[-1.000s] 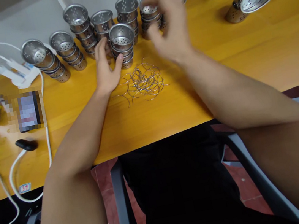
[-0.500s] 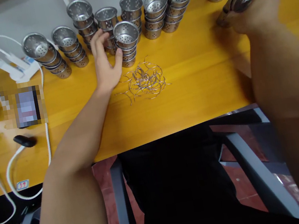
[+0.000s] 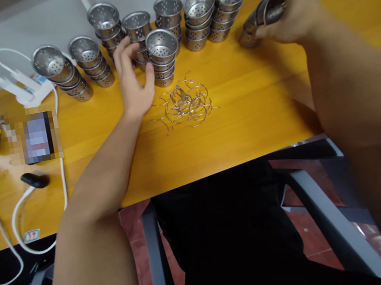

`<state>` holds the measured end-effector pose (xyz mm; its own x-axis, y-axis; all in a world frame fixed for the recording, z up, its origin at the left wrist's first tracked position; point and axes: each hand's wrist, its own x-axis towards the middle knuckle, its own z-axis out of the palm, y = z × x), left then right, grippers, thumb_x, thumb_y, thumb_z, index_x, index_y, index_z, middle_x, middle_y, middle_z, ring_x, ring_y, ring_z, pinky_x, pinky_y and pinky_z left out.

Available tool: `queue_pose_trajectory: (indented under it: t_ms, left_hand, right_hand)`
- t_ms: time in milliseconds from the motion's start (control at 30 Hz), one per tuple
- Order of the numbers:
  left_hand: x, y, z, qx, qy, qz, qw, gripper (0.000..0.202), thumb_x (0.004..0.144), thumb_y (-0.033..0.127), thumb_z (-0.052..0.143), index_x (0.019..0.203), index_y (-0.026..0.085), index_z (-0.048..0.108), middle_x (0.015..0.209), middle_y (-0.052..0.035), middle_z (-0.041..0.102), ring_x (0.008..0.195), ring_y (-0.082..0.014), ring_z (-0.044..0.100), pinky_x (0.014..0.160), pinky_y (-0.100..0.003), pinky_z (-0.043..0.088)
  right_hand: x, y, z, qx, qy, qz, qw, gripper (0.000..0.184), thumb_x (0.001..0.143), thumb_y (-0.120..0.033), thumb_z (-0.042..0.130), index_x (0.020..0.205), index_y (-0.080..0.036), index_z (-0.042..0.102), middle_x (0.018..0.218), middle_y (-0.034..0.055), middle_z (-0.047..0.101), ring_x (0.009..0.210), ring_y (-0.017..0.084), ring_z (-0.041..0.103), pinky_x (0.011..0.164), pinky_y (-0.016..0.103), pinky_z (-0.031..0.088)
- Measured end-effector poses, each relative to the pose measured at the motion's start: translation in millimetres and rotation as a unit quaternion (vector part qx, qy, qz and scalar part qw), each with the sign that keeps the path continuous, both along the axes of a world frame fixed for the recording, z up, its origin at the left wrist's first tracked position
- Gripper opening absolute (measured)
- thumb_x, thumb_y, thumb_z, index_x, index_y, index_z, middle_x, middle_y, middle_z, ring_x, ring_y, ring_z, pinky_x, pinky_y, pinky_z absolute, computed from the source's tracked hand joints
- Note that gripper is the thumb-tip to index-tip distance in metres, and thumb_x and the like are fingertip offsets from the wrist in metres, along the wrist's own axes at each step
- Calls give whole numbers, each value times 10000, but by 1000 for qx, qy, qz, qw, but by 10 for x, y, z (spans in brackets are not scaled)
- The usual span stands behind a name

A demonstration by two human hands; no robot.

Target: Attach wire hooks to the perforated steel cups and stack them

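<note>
Head view: right hand [image 3: 291, 14] clamped on lying cup stack [image 3: 258, 22], long axis 8-to-2 o'clock, bench [image 3: 260, 100] rear. Left hand [image 3: 134, 86] spread, thumb touching upright cup stack [image 3: 161, 56]; wire rings [image 3: 185, 104] at its 4 o'clock.

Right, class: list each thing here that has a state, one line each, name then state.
left hand: open, thumb against front cup stack
right hand: closed around tilted cup stack
front cup stack: upright, nested
tilted cup stack: leaning, gripped
wire rings: loose, tangled heap
</note>
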<state>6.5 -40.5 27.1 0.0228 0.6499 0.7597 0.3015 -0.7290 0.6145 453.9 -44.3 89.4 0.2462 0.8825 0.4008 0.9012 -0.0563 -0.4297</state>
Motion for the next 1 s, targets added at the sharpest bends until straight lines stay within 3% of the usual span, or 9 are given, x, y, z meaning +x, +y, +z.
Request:
queue_pose_trajectory:
  t_ms: [167,300,433,533,633,733,833,933,1000]
  left_hand:
    - [15,-197,172,49,40,-1,998,374,1203,681,718,1495,447,724,1810,-105,607,1811,-324,508,1630,-593,326]
    - [74,-435,316,40,70,-18,997,415,1169,629,779,1534,437,733,1900,-97,563,1893,-312,428,1678,-544,243]
    - [153,-551,359,-11,60,-91,994,516,1044,508,954,1531,453,793,1935,-44,567,1950,-325,361,1692,-521,238]
    - [238,-600,355,-106,13,-128,986,541,948,444,1046,1447,443,835,1918,0,596,1962,-400,365,1640,-585,390]
    - [333,-651,318,-205,-20,-130,970,520,969,462,1026,1445,391,827,1728,-50,711,1741,-457,675,1420,-624,644]
    - [404,-679,275,-238,-67,-128,960,606,992,731,971,1467,402,786,1444,-75,768,1392,-399,857,1164,-553,742]
    - [449,-658,270,-212,-102,-111,965,711,969,1019,823,1329,410,746,1245,-69,736,1054,-332,832,914,-515,732]
    - [504,-605,258,-163,-129,-141,968,636,1008,1012,801,1190,404,765,1156,-36,756,982,-290,779,931,-503,738]
    - [545,-567,217,-176,-168,-224,944,536,1042,903,858,1152,380,818,1105,-22,789,1147,-306,822,1087,-512,744]
  right_hand:
    - [-458,-255,202,-51,10,75,996,671,874,-43,1172,1361,-244,756,1654,278,760,1621,394,742,1355,530,595]
    - [-781,-507,487,-8,-29,16,999,797,892,-58,1132,1556,-151,702,1734,294,695,1607,421,735,1345,507,587]
    - [-897,-562,609,43,-19,68,997,820,897,-83,1076,1623,-70,695,1702,287,705,1574,398,719,1340,472,570]
    - [-962,-456,527,81,-20,171,982,827,850,-105,1077,1564,-138,662,1628,237,730,1518,392,721,1319,497,583]
    - [-1126,-346,355,130,0,324,937,949,759,-165,1112,1508,-286,542,1586,157,711,1482,374,690,1333,519,584]
    - [-1376,-326,157,150,67,428,889,922,829,-447,1084,1530,-372,489,1622,123,682,1508,398,653,1368,583,576]
    - [-1589,-399,-2,183,114,475,853,877,882,-757,980,1537,-391,527,1568,114,708,1461,422,666,1332,651,602]
    - [-1714,-523,-72,202,117,500,834,829,946,-816,924,1583,-408,585,1591,100,728,1479,444,679,1342,710,592]
    - [-1771,-606,-75,167,126,493,844,861,932,-815,939,1642,-453,614,1655,81,717,1565,479,651,1369,754,578]
